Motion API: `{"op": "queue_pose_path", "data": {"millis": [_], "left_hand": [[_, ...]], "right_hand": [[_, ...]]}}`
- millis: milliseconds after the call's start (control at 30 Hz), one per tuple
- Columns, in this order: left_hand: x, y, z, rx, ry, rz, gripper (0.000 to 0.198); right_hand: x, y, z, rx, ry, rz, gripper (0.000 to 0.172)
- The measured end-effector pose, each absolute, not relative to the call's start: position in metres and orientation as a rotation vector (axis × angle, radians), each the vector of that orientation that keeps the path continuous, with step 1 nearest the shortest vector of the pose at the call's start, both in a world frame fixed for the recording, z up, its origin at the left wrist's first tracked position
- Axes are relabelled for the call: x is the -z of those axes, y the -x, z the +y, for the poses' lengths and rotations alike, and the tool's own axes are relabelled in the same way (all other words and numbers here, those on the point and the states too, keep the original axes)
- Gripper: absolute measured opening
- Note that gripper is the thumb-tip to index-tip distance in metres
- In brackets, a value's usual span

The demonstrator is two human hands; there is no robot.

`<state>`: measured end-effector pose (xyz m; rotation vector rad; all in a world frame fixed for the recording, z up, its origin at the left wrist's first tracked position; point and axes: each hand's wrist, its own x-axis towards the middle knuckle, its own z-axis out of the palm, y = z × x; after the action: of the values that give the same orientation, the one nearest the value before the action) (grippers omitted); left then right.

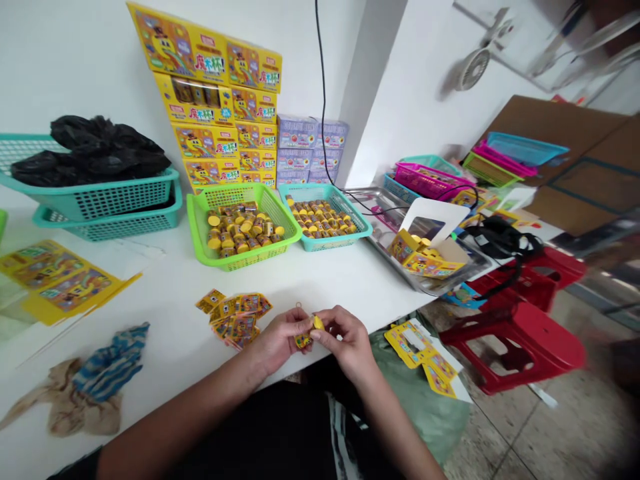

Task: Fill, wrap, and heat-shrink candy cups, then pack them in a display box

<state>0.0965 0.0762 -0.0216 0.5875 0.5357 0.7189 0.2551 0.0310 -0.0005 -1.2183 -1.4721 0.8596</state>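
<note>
Our left hand [285,338] and right hand [349,338] pinch a small yellow item [318,323] at the near edge of the table [325,283]. Left lies a striped cloth [113,365]; printed cards [239,316] lie between us and the green basket [265,253], which (like the blue basket [336,242], right) holds yellow-lidded cups [246,228]. Yellow boxes [207,141] stack up behind.

From the person's head, the view is directed forward and down across the table [175,287], with the left hand [283,339] and right hand [349,339] seen close, below centre.
</note>
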Motion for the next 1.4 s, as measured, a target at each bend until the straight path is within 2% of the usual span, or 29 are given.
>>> {"op": "queue_pose_path", "data": {"millis": [133, 300, 467, 533, 633, 733, 933, 1067, 1400], "left_hand": [[0.021, -0.095, 0.075, -0.714, -0.571, 0.507, 0.029], [0.020, -0.096, 0.075, -0.717, -0.558, 0.508, 0.028], [0.021, -0.096, 0.079, -0.648, -0.514, 0.510, 0.038], [0.021, -0.095, 0.080, -0.672, -0.508, 0.509, 0.030], [0.018, -0.091, 0.082, -0.767, -0.491, 0.514, 0.017], [0.015, -0.089, 0.085, -0.807, -0.482, 0.526, 0.018], [0.017, -0.091, 0.085, -0.765, -0.353, 0.489, 0.019], [0.016, -0.091, 0.085, -0.754, -0.363, 0.488, 0.011], [0.016, -0.090, 0.088, -0.765, -0.336, 0.507, 0.013]], "right_hand": [[0.000, -0.254, 0.031, -0.936, 1.150, -1.418, 0.022], [-0.003, -0.247, 0.030, -0.834, 1.247, -1.516, 0.022], [-0.002, -0.246, 0.029, -0.387, 1.249, -1.592, 0.019], [-0.001, -0.245, 0.028, -0.255, 1.210, -1.683, 0.025], [0.000, -0.243, 0.028, -0.276, 1.230, -1.726, 0.034], [0.004, -0.240, 0.029, -0.314, 1.289, -1.709, 0.028], [0.006, -0.236, 0.030, 0.013, 1.236, -1.841, 0.037], [0.009, -0.236, 0.032, -0.094, 1.252, -1.815, 0.038], [0.015, -0.237, 0.034, -0.260, 1.182, -1.751, 0.032]]}}
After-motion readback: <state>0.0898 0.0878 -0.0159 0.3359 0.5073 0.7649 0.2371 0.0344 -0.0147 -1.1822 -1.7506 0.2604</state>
